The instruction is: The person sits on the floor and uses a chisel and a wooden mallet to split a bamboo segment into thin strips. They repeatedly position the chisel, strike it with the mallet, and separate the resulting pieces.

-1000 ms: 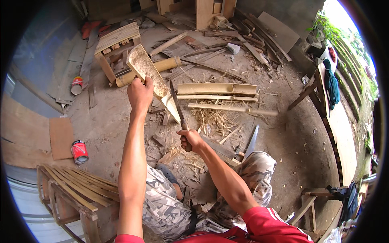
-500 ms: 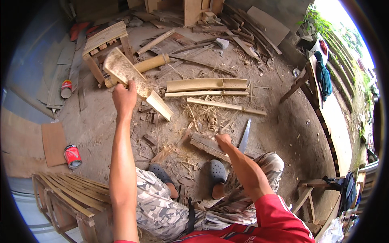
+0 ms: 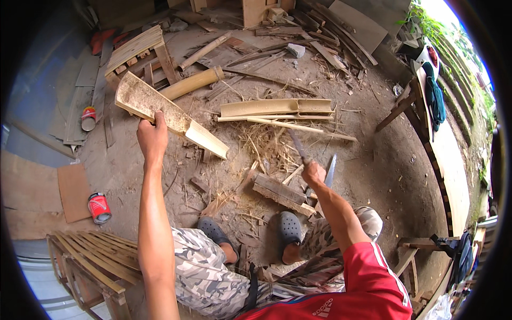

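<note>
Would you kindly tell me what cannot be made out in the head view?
Head view, handle of the knife: partly hidden by the right grip.
Head view, knife's edge: blurred.
Head view, most fingertips of the left grip: hidden under the held bamboo.
Head view, clear bag: cut by lower edge.

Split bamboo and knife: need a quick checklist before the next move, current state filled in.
1. Left hand secure on the split bamboo: ok, gripping its near edge.
2. Right hand secure on the knife: ok, closed around the handle.
3. Blade apart from left hand: ok, a clear gap between them.
4. Blade clear of the thin bamboo strip: cannot tell, the tip overlaps or meets it in this view.
5. Handsaw well away from right hand: not ok, it lies just to the right of that hand in view.
6. Wood block free of the split bamboo: ok, the two are apart.
</note>
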Action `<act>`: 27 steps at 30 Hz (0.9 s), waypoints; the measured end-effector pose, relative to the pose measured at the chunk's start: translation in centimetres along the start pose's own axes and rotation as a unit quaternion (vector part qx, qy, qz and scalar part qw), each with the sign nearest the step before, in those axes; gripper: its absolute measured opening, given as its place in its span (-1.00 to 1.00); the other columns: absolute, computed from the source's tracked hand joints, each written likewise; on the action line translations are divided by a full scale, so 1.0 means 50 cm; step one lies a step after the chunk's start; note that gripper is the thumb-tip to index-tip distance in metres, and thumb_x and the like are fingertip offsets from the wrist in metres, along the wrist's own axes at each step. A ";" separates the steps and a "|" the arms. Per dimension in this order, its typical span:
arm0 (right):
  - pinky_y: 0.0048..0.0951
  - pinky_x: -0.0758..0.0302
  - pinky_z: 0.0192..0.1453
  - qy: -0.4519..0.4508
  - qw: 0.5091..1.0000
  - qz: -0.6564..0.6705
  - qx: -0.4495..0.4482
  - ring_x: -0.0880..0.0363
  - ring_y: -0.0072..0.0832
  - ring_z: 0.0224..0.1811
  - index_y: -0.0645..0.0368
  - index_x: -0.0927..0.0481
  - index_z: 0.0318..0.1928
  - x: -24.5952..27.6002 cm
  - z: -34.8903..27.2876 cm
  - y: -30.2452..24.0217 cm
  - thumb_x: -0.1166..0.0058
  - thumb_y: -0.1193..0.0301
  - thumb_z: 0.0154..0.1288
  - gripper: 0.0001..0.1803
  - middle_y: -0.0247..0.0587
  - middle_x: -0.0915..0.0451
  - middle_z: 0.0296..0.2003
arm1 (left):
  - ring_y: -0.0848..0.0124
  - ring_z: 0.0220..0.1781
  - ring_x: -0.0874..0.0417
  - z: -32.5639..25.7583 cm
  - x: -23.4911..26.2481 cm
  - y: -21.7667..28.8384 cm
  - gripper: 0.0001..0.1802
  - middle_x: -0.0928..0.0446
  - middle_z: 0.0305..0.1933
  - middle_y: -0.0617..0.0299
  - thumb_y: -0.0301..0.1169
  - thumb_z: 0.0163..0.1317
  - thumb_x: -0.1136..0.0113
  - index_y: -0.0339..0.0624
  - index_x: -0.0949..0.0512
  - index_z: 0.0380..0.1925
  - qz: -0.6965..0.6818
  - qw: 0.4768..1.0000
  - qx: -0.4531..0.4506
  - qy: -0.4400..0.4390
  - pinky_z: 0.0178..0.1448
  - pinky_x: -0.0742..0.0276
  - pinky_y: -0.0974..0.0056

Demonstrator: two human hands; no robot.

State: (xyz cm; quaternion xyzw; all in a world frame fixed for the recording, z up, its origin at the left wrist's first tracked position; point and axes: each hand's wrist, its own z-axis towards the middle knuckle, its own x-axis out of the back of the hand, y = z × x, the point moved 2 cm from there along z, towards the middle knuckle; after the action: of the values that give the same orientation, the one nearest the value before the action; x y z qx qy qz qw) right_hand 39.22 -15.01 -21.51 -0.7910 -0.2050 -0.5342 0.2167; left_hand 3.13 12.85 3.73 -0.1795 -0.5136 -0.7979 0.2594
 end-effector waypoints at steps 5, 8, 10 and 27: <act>-0.06 -0.62 -0.11 0.004 0.998 0.011 0.056 -0.73 -0.04 -0.14 -0.06 -0.64 0.06 -0.009 -0.023 -0.068 0.02 0.30 0.38 -0.70 -0.02 -0.72 -0.20 | -0.01 -0.28 -0.74 -0.004 0.001 0.016 -0.53 -0.68 -0.35 -0.19 -0.15 0.37 -0.13 -0.49 -0.63 -0.29 -0.022 0.999 0.029 -0.019 -0.17 -0.54 0.06; -0.07 -0.63 -0.14 0.016 0.997 0.004 0.073 -0.73 -0.04 -0.14 0.01 -0.64 0.05 0.001 -0.026 -0.073 -0.02 0.30 0.36 -0.69 0.01 -0.72 -0.23 | -0.03 -0.24 -0.75 -0.002 -0.011 0.018 -0.52 -0.69 -0.35 -0.20 -0.13 0.38 -0.13 -0.47 -0.65 -0.31 -0.032 0.999 0.018 -0.036 -0.16 -0.55 0.04; -0.11 -0.64 -0.19 -0.026 0.994 -0.020 0.102 -0.74 -0.09 -0.16 0.01 -0.63 0.07 0.067 -0.042 -0.104 -0.02 0.32 0.35 -0.68 -0.02 -0.73 -0.24 | -0.04 -0.25 -0.75 -0.007 -0.006 0.024 -0.49 -0.68 -0.36 -0.20 -0.09 0.38 -0.12 -0.45 -0.65 -0.31 -0.012 0.998 0.042 -0.050 -0.15 -0.55 0.04; -0.28 -0.64 -0.30 -0.016 0.994 -0.066 0.086 -0.77 -0.29 -0.20 0.25 -0.74 -0.19 0.334 -0.154 0.018 -0.23 0.21 0.15 -0.64 -0.02 -0.74 -0.26 | 0.03 -0.40 -0.74 -0.074 0.042 0.092 -0.52 -0.68 -0.48 -0.05 -0.06 0.36 -0.21 -0.35 -0.67 -0.41 -0.023 0.995 -0.041 -0.089 -0.29 -0.55 0.05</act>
State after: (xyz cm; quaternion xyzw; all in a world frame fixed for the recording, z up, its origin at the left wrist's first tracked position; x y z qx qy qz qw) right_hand 39.63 -18.54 -3.45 -0.7628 -0.3051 -0.5148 0.2450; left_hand 4.12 7.45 6.75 -0.2485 -0.5052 -0.8049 0.1872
